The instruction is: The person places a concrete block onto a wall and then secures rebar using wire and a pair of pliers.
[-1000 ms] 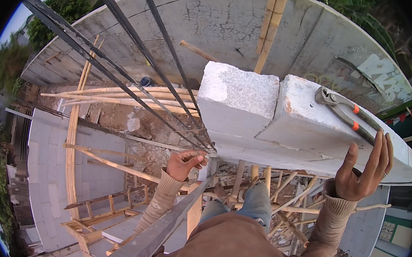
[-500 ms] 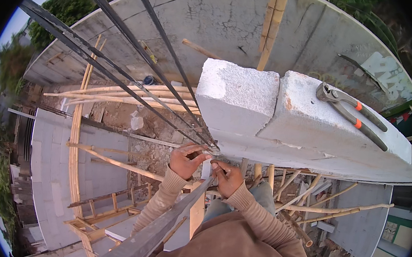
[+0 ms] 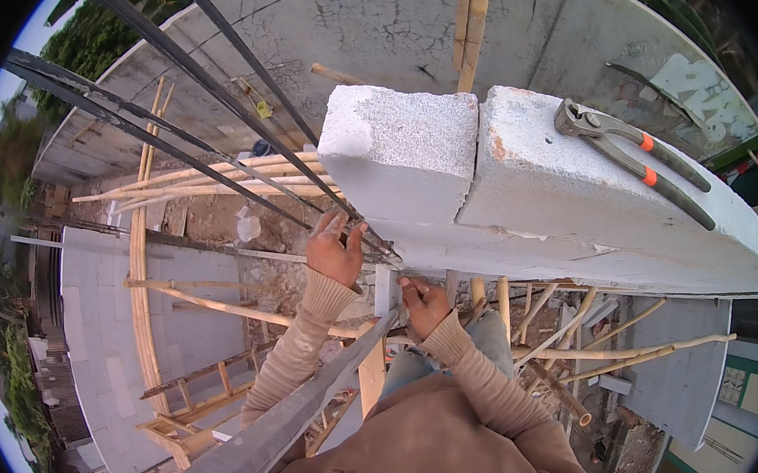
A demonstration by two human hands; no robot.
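My left hand [image 3: 335, 246] is raised beside the slanting steel bars [image 3: 260, 158], fingers bent and apart. The bars cross at its fingertips; I cannot tell whether it touches them. To its right, lower down, my right hand [image 3: 424, 306] is closed in a pinch; whatever is between its fingertips is too small to make out. Its fingertips sit by the upper end of a pale upright strip [image 3: 383, 291], below the end of the white block wall [image 3: 418, 199]. Black pincers [image 3: 634, 149] with orange bands lie on top of the wall.
A long grey beam [image 3: 291, 418] slants up from the lower edge between my forearms. Bamboo poles [image 3: 211, 301] cross below, left and right. A wooden frame [image 3: 193, 400] stands at lower left. Behind rises a grey concrete wall [image 3: 370, 28]; rubble covers the ground.
My left hand has moved up and away from the right hand, toward the bars. My right hand has shifted slightly right and stays pinched. The view has shifted, moving the wall up and left.
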